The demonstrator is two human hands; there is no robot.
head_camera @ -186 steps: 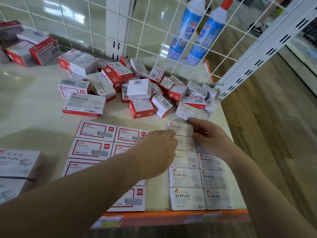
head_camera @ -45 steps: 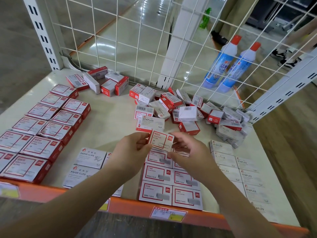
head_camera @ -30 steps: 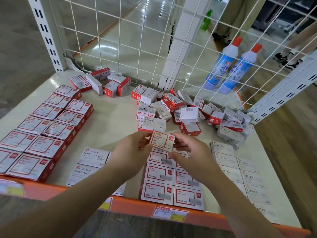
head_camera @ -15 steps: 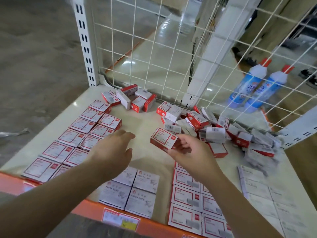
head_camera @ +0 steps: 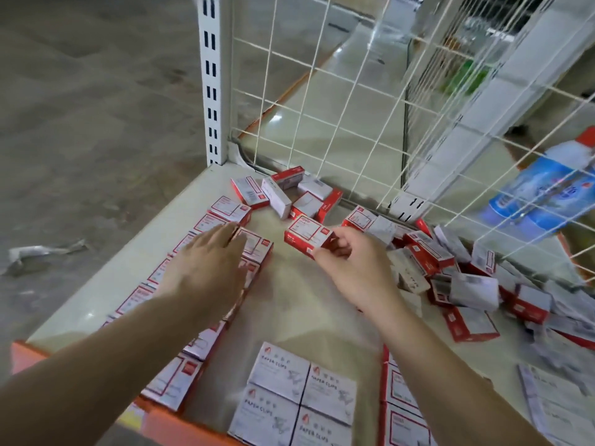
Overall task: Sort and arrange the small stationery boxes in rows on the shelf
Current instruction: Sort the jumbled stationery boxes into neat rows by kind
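Note:
My right hand (head_camera: pixel 351 268) pinches a red-and-white stationery box (head_camera: pixel 306 235) by its near corner, above the cream shelf (head_camera: pixel 299 304). My left hand (head_camera: pixel 209 268) lies flat, fingers straight, on the double row of red boxes (head_camera: pixel 254 246) along the shelf's left edge. A loose heap of red and white boxes (head_camera: pixel 450 275) fills the right side. A few loose boxes (head_camera: pixel 286 194) lie in the back corner. White paper-clip boxes (head_camera: pixel 289 394) sit in a block at the front.
A white wire grid (head_camera: pixel 370 101) closes the back, with a slotted post (head_camera: pixel 212 82) at the left corner. Blue bottles (head_camera: pixel 541 201) stand behind the grid at right. The orange front lip (head_camera: pixel 29 352) edges the shelf. More flat rows (head_camera: pixel 402 400) lie front right.
The view has swung left. My right hand carried the red box from the middle rows toward the left rows. My left hand let go of it and came down on the left rows.

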